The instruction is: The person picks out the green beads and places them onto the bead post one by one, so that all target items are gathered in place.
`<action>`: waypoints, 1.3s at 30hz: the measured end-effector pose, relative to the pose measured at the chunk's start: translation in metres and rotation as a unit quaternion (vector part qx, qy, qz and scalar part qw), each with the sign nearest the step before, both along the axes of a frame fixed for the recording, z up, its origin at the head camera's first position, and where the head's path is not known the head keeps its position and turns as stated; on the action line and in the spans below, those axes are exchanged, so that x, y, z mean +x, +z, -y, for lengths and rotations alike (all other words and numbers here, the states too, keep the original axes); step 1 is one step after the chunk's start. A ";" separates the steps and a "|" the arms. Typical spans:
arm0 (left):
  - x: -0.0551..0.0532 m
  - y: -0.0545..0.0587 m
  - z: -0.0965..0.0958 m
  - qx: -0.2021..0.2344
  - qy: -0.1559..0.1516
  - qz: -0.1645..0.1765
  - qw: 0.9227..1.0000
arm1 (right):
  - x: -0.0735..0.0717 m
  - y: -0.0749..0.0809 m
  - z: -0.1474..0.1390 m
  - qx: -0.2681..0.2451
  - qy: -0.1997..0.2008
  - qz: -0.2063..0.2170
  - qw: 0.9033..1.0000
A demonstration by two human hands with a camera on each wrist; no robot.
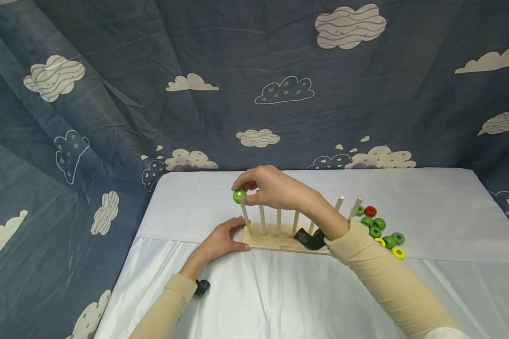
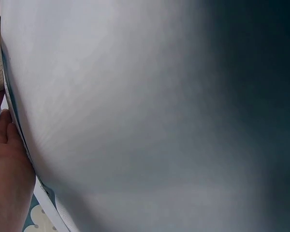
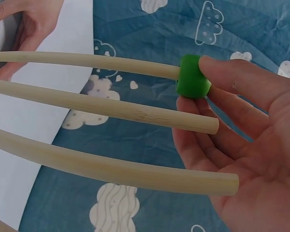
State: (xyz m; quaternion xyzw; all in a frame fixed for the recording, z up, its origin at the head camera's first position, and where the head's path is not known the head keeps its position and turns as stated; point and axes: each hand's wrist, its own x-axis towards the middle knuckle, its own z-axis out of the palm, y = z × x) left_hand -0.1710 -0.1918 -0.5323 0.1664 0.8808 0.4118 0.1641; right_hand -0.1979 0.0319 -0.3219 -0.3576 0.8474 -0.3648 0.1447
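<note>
Between thumb and fingers, my right hand [image 1: 277, 188] pinches a green wooden bead [image 1: 239, 196] at the top of the leftmost peg [image 1: 246, 219]. Seen from the right wrist, the peg's tip is inside the bead [image 3: 193, 77], and two neighbouring pegs [image 3: 135, 116] stand bare. My left hand [image 1: 221, 241] grips the left end of the wooden peg stand [image 1: 271, 242], thumb at the front edge and fingers at the back. In the left wrist view only part of that hand [image 2: 9, 169] shows at the edge. The right forearm hides part of the stand.
Right of the stand lie several loose green beads [image 1: 379, 223], a red bead [image 1: 371, 211] and yellow beads [image 1: 398, 253]. Black wrist-camera pieces [image 1: 310, 239] show near the arms. A white cloth [image 1: 246, 292] covers the table, and a dark cloud-print curtain [image 1: 237, 56] hangs behind.
</note>
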 end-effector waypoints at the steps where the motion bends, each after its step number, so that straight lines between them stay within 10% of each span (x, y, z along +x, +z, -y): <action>1: 0.000 0.000 0.000 0.000 0.000 0.000 1.000 | 0.000 0.000 0.000 0.000 -0.001 0.000 1.000; 14: -0.002 -0.002 -0.001 -0.002 -0.002 -0.002 1.000 | 0.011 0.002 -0.017 -0.048 -0.048 -0.034 0.997; 39: -0.001 -0.001 -0.003 -0.014 0.005 -0.001 1.000 | 0.068 -0.014 -0.058 -0.126 -0.019 -0.117 0.985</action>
